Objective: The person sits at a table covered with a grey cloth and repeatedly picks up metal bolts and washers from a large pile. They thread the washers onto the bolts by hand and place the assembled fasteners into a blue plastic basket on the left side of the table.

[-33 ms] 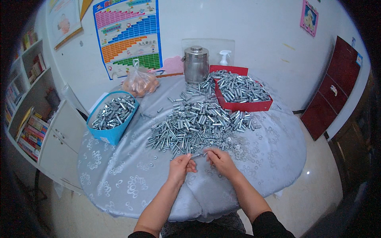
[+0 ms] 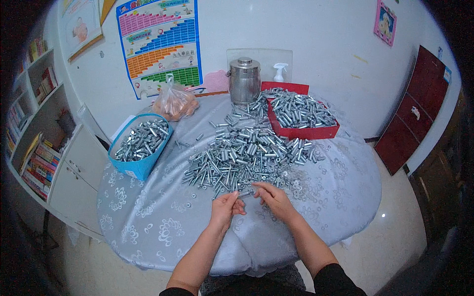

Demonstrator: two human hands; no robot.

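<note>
My left hand (image 2: 226, 207) and my right hand (image 2: 274, 200) meet at the near edge of a large pile of silver metal bolts (image 2: 247, 155). Between them they pinch one short bolt (image 2: 245, 193), each hand on one end, just above the cloth. The pile spreads over the middle of a round table (image 2: 148, 222) covered with a pale blue flowered cloth. Small washers (image 2: 308, 177) lie scattered to the right of my right hand.
A blue basket (image 2: 140, 167) of bolts stands at the left. A red tray (image 2: 302, 133) heaped with bolts sits at the back right. A steel canister (image 2: 244, 80), a spray bottle (image 2: 280, 72) and a knotted plastic bag (image 2: 174, 103) stand by the wall. Bookshelves are at far left.
</note>
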